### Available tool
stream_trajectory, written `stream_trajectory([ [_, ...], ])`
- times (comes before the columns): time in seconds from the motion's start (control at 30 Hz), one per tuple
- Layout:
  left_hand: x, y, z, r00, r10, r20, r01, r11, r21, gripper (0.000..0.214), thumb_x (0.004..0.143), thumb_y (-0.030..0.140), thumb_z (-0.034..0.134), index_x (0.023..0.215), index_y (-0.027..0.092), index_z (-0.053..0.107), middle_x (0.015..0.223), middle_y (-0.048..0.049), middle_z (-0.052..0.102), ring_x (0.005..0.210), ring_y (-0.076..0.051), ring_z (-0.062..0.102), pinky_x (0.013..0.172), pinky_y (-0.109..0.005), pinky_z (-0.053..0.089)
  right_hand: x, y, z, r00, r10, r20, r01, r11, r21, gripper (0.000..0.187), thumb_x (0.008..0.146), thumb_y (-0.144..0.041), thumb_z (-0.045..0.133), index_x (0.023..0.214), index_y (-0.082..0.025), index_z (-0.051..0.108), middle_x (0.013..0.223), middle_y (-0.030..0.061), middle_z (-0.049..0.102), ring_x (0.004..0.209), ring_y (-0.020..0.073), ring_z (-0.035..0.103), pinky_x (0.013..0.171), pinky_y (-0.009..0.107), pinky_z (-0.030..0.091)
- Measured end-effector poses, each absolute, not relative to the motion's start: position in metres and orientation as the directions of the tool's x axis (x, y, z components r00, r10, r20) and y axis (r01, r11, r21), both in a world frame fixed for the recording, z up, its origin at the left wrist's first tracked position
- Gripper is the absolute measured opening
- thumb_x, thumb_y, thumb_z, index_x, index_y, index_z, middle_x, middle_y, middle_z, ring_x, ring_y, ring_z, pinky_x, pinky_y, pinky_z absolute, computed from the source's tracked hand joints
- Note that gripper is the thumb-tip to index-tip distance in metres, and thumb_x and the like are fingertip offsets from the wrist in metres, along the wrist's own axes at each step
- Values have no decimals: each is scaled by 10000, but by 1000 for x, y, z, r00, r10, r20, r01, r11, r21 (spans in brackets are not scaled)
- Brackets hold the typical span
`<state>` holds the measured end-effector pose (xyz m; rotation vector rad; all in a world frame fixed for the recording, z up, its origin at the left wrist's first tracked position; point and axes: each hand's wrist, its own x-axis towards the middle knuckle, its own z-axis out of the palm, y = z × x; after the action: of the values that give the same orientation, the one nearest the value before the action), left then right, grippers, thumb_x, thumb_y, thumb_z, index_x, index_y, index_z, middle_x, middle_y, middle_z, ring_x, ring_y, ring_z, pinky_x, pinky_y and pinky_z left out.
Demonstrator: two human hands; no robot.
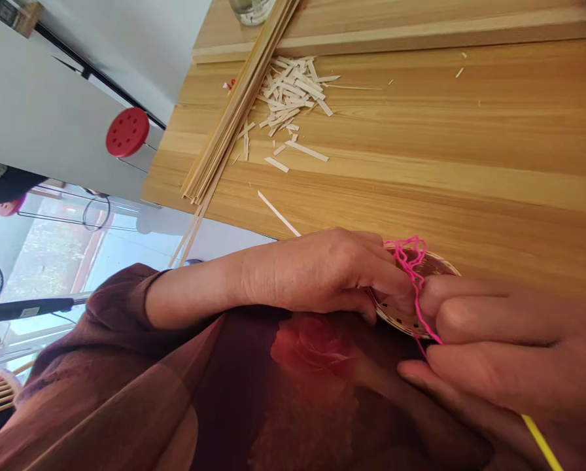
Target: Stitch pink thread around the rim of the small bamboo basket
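Note:
A small round woven basket sits between my hands, close to my body at the table's near edge. My left hand is closed around its rim, thumb below and fingers reaching inside. Bright pink yarn lies bunched over the far rim and runs across the opening to my right hand. That hand is closed, with the strand passing between its fingers; its fingertips are partly hidden. Part of the basket is covered by both hands. A yellow strip shows under my right hand.
On the wooden table lie a bundle of long thin wood strips and a pile of short cut pieces. One pale strip lies near my left wrist. A glass jar stands farther back. A red stool stands beyond the table.

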<state>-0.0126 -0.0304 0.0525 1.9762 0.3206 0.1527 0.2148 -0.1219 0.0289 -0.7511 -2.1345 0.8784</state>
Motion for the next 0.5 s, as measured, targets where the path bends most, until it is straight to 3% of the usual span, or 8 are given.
stream_trajectory([
  [0.1, -12, -28, 50, 963, 263, -52, 156, -392, 907, 222, 891, 10, 716, 941, 213, 790, 1097, -20, 803, 1115, -182, 705, 1013, -267, 542, 214, -116, 30, -659, 653, 373, 173, 615, -769, 157, 886, -98, 727, 843, -235, 664, 662, -21, 461, 603, 137, 443, 584, 330, 334],
  [0.23, -14, -27, 43, 947, 293, -136, 229, -314, 921, 146, 908, 91, 747, 1011, 190, 778, 1027, -21, 796, 1017, -166, 717, 943, -261, 546, 214, -112, 34, -659, 652, 374, 158, 606, -780, 172, 889, -60, 709, 856, -218, 649, 657, -23, 468, 625, 126, 468, 576, 318, 343],
  [0.37, -15, -27, 37, 947, 312, -83, 177, -288, 941, 76, 926, 137, 742, 947, 182, 799, 1004, -42, 807, 997, -177, 719, 942, -280, 544, 214, -115, 35, -576, 753, 317, 197, 505, -841, 176, 907, -81, 688, 846, -242, 652, 651, -22, 466, 612, 129, 470, 554, 313, 382],
  [0.5, -13, -27, 31, 940, 341, -20, 119, -272, 955, 136, 923, 135, 731, 879, 223, 824, 998, -48, 823, 981, -180, 728, 937, -294, 556, 214, -111, 32, -462, 852, 248, 190, 368, -910, 205, 939, -163, 699, 775, -244, 607, 643, -19, 544, 595, 132, 524, 538, 308, 453],
])
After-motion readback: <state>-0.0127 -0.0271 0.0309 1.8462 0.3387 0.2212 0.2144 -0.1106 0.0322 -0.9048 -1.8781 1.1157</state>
